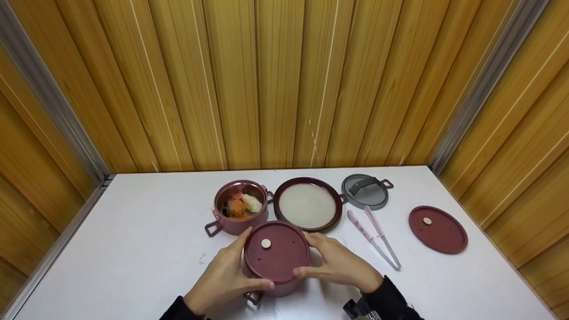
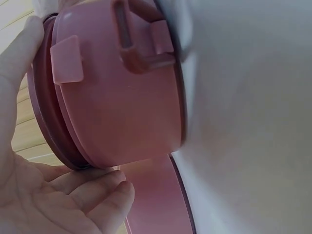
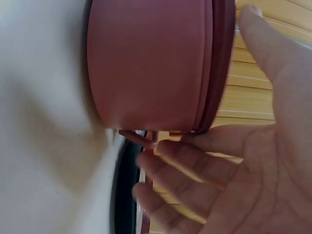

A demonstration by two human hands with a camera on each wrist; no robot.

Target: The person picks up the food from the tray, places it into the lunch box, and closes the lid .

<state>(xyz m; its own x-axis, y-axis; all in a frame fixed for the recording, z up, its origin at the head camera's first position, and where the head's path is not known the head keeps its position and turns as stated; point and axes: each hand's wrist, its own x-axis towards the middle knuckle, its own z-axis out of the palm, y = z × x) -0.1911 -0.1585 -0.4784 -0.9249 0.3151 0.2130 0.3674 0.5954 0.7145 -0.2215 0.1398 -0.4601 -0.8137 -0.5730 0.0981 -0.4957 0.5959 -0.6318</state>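
A pink-mauve pot [image 1: 284, 291] stands near the front of the table with a round dark red lid [image 1: 284, 262] on top. The lid bears a pale knob and sits at the pot's rim. From the left, my left hand [image 1: 226, 271] holds the lid's edge, thumb in front and fingers along the far side. On the opposite side my right hand [image 1: 340, 262] holds the edge too, its thumb over the top and its lower fingers spread. In the left wrist view, the pot's wall [image 2: 122, 107] shows a side handle and a clip-like tab.
Behind on the left is an uncovered pot [image 1: 240, 226] with food pieces inside. Beside it lies a pan-like dish [image 1: 307, 206] with a dark rim. A grey strainer-like lid [image 1: 366, 198], pink-tipped tongs [image 1: 378, 242] and another red lid [image 1: 438, 231] lie to the right.
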